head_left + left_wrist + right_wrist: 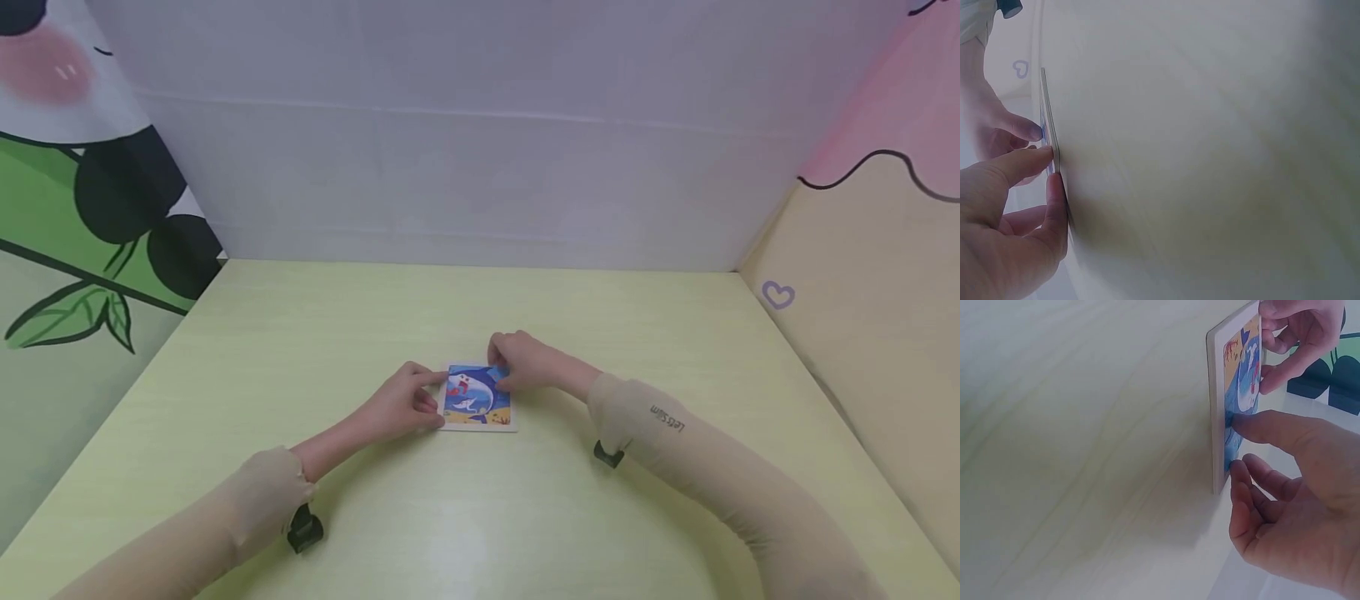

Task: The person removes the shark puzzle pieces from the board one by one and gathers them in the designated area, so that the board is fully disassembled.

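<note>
A small square picture board [472, 398], with a whale in blue sea over yellow sand inside a white frame, lies flat on the table. My left hand [401, 404] holds its left side, index fingertip near the upper corner and thumb at the lower one. From the upper right, my right hand [525, 360] has its thumb and fingertips on the picture, the other fingers curled. In the right wrist view the right thumb [1272, 430] lies on the blue part, over a dark blue patch; I cannot tell whether it pinches a loose piece.
The pale yellow table [465, 508] spreads out on all sides of the board. A plain whitish wall [480, 183] rises at its back edge. Painted side panels stand left [45, 192] and right [885, 275]. Dark wrist devices [305, 527] hang under both beige sleeves.
</note>
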### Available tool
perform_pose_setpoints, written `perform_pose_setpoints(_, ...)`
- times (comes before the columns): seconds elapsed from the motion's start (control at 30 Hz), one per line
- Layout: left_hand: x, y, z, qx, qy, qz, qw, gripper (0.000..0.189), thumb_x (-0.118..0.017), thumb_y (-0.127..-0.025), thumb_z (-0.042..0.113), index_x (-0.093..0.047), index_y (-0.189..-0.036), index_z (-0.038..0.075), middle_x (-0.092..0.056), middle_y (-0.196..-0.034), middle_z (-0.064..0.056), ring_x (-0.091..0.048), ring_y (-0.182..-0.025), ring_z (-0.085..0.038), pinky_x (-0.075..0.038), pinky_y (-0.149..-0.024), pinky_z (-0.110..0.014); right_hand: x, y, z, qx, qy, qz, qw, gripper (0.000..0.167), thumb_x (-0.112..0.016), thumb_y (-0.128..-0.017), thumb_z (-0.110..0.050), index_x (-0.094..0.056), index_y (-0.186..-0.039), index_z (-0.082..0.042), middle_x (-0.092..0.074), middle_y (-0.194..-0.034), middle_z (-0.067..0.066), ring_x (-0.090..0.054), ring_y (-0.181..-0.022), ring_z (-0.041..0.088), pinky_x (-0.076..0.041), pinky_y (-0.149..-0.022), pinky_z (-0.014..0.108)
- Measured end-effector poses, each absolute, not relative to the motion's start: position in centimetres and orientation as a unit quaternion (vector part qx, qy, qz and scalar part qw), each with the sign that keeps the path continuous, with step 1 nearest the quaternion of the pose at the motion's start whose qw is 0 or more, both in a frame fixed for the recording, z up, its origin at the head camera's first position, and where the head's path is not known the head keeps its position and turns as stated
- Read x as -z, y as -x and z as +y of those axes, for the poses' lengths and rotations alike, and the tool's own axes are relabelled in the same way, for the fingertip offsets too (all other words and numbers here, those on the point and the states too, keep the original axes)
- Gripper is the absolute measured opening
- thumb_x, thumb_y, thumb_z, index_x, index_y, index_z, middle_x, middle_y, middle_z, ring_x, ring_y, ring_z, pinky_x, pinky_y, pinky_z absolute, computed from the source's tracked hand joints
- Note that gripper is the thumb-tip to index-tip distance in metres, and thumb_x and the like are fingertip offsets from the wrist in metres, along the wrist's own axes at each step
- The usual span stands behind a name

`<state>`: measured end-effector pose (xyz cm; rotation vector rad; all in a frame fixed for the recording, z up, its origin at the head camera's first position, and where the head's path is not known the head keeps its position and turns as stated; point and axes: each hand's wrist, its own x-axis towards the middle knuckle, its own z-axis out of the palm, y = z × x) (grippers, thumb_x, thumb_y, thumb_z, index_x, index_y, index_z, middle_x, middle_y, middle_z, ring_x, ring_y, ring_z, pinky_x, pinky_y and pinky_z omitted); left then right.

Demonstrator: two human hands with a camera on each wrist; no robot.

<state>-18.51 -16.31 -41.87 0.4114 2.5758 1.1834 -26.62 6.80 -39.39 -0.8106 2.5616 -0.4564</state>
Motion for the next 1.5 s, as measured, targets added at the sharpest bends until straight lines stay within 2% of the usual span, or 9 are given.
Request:
perform_pose_setpoints(0.9, 42.3, 18.8, -16.1, -0.41, -0.135, 0.89, 0.144, 0.07, -0.078, -0.079, -0.001, -0.048, -0.143, -0.004, -0.045, -0.123, -0.02, -0.063, -0.089, -0.014, -0.056, -0.074, -0.02, 40.0, 27.2, 7.6, 0.19, 0.294, 0.909, 0.226, 0.032, -0.076, -0.086, -0.018, -0.059, -0.112, -0.009, -0.061, -0.107, 0.005, -0.053, -0.103, 0.02, -0.047, -0.098, 0.037)
perform_pose_setpoints(1.1, 42.0, 19.1, -15.9, -0.385, -0.159, 0.898, 0.143, 0.071, -0.079, -0.079, 0.003, -0.051, -0.144, 0.008, -0.044, -0.125, -0.021, -0.061, -0.083, -0.013, -0.055, -0.072, -0.02, 40.0, 27.3, 7.6, 0.188, 0.301, 0.909, 0.22, 0.032, -0.076, -0.086, -0.017, -0.059, -0.111, -0.009, -0.061, -0.106, 0.005, -0.052, -0.101, 0.019, -0.047, -0.097, 0.036)
perform_pose_setpoints(1.23, 41.7, 19.6, -15.8, -0.334, -0.194, 0.913, 0.131, 0.064, -0.077, -0.083, 0.012, -0.055, -0.142, 0.015, -0.043, -0.124, -0.02, -0.054, -0.078, -0.014, -0.049, -0.07, -0.022, 39.9, 27.1, 7.5, 0.187, 0.303, 0.908, 0.22, 0.032, -0.076, -0.086, -0.017, -0.058, -0.112, -0.008, -0.062, -0.108, 0.006, -0.054, -0.103, 0.02, -0.047, -0.099, 0.037)
perform_pose_setpoints(1.5, 42.1, 21.0, -16.0, -0.291, -0.231, 0.919, 0.129, 0.058, -0.079, -0.083, 0.023, -0.06, -0.138, 0.023, -0.04, -0.121, -0.015, -0.042, -0.089, -0.019, -0.042, -0.074, -0.027, 40.1, 27.1, 7.8, 0.198, 0.3, 0.905, 0.228, 0.031, -0.074, -0.088, -0.016, -0.057, -0.113, -0.01, -0.063, -0.114, 0.007, -0.056, -0.111, 0.022, -0.046, -0.104, 0.04)
